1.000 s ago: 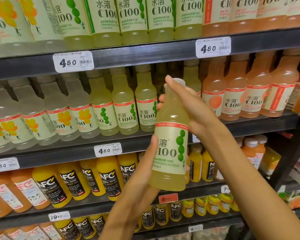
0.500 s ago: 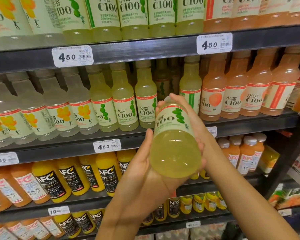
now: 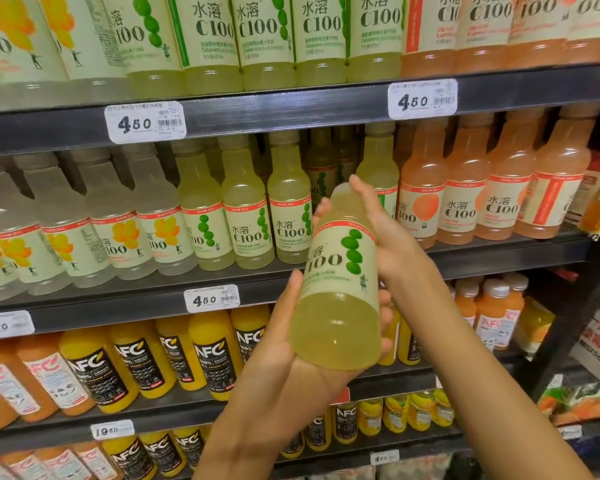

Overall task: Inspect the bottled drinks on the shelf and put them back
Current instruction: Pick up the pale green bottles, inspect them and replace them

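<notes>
Nearest, the left hand cups the base of a pale green drink bottle, thumb up one side and fingers curled round the far side. The right hand grips the same bottle at its shoulder and neck, fingers wrapped behind. The bottle is held in the air in front of the shelving, tilted with its top leaning away toward the shelves and its label facing the camera; the label shows green fruit and part of "100". Pale yellow-green liquid fills the visible lower part.

Behind it stands dark metal shelving in a shop aisle. The middle shelf carries upright rows of like bottles: cloudy white ones at left, green ones at centre, peach-coloured ones at right. A gap shows in the green row directly behind the held bottle. White price tags reading 4.50 sit on the shelf edges. The shelf below holds orange juice bottles marked NFC. The top shelf carries more bottles of the same three kinds, only their lower halves visible.
</notes>
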Demonstrator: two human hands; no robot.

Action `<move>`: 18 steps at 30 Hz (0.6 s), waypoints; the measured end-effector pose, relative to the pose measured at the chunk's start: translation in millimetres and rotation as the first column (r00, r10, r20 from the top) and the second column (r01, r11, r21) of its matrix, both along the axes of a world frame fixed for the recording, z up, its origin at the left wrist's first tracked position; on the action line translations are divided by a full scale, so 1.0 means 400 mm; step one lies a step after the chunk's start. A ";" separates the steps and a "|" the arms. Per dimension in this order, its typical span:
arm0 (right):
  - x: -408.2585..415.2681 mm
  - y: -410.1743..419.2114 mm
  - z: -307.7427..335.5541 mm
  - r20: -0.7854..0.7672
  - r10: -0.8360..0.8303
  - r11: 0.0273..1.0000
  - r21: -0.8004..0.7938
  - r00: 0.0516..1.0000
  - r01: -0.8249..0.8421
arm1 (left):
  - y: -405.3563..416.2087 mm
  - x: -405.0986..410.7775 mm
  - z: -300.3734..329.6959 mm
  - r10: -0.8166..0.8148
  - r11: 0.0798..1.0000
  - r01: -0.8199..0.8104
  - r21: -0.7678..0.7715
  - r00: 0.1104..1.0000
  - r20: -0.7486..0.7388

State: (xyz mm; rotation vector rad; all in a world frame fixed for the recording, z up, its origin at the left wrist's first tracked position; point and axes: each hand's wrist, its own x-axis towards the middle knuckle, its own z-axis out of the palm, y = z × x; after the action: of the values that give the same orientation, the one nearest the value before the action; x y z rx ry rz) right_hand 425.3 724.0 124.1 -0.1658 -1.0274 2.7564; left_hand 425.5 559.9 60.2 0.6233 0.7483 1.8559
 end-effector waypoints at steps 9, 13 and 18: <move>0.030 -0.017 0.075 -0.439 -0.083 0.842 0.449 0.895 0.298 | 0.007 -0.064 -0.032 0.185 0.959 -0.268 -0.093 0.839 -0.513; 0.056 -0.044 0.072 -0.460 -0.094 0.664 0.632 0.883 0.400 | 0.009 -0.055 -0.045 0.199 0.942 -0.330 -0.056 0.688 -0.698; 0.092 -0.058 0.050 -0.445 -0.001 0.360 0.835 0.896 0.415 | 0.031 -0.059 -0.073 0.350 0.893 -0.445 0.075 0.577 -0.738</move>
State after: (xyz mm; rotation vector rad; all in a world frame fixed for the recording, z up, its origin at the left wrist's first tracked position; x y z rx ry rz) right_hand 462.0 700.7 143.9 0.3694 -2.0372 1.4753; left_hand 401.9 572.5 30.9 1.2488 1.6488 1.9126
